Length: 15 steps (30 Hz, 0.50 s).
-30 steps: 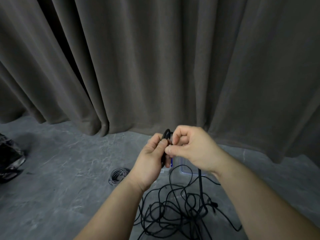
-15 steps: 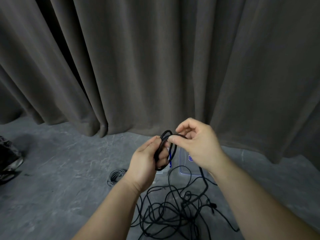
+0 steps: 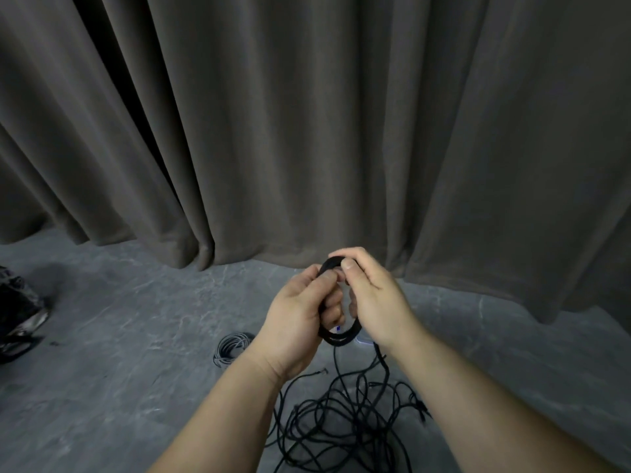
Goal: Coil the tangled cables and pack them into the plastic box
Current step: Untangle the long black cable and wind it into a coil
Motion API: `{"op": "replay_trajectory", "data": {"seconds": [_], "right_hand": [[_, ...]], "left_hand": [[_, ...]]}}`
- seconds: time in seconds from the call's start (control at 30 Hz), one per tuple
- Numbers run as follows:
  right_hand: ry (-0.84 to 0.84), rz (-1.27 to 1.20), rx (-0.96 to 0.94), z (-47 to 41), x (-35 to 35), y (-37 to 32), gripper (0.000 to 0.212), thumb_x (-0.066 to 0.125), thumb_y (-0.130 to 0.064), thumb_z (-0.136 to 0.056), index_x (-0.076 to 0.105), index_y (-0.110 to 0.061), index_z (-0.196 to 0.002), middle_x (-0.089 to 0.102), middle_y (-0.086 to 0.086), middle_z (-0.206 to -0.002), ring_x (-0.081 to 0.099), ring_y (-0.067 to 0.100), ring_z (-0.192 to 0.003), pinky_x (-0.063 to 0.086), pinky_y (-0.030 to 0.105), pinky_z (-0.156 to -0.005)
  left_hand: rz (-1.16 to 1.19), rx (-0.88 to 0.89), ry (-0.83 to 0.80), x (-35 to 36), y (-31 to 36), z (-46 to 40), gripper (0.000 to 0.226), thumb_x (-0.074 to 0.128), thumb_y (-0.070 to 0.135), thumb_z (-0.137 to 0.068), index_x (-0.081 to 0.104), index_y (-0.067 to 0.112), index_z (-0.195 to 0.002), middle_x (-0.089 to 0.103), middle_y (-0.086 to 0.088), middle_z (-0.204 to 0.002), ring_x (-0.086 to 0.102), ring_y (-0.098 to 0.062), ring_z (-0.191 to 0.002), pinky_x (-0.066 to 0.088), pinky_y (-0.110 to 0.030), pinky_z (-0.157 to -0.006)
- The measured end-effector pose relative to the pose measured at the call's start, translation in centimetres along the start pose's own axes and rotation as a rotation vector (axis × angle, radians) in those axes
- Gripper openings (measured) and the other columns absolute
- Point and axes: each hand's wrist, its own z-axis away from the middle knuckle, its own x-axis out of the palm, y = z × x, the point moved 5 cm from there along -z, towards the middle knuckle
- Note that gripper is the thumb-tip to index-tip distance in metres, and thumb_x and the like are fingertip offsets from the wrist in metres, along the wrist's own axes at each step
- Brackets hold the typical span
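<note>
Meanwhile both hands, left hand and right hand, pinch the black coil; box hidden.

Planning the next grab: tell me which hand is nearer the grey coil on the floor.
Left. The left hand is just right of the grey coil; the right hand is beyond it.

The light around me is dim and even, with soft shadows in the curtain folds. My right hand looks slightly motion-blurred, and the edges bow, perhaps from the wide lens.
</note>
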Motion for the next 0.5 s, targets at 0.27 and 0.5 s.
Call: {"op": "replay_trajectory", "data": {"seconds": [0.27,0.5], "right_hand": [[-0.005,-0.062,-0.043,-0.4,-0.2,-0.6,0.026,0.039,-0.042,-0.092,0.061,-0.027,-0.090,0.063,-0.012,-0.076,0.055,0.003,-0.070,0.040,0.028,-0.069],[0.090,0.045,-0.104,-0.5,-0.6,-0.7,0.032,0.038,-0.047,-0.094,0.054,-0.023,-0.080,0.055,0.002,-0.064,0.054,0.028,-0.063,0.050,0.046,-0.064]], "left_hand": [[-0.269,0.037,-0.053,-0.6,1.1,0.6,0.018,0.055,0.023,-0.091,0.071,0.016,-0.089,0.053,-0.007,-0.066,0.051,-0.009,-0.058,0.043,-0.019,-0.055],[-0.386,0.153,0.017,-0.1,1.4,1.1,0.017,0.051,0.009,-0.097,0.065,0.007,-0.107,0.059,-0.004,-0.063,0.055,-0.013,-0.057,0.047,-0.020,-0.058]]}}
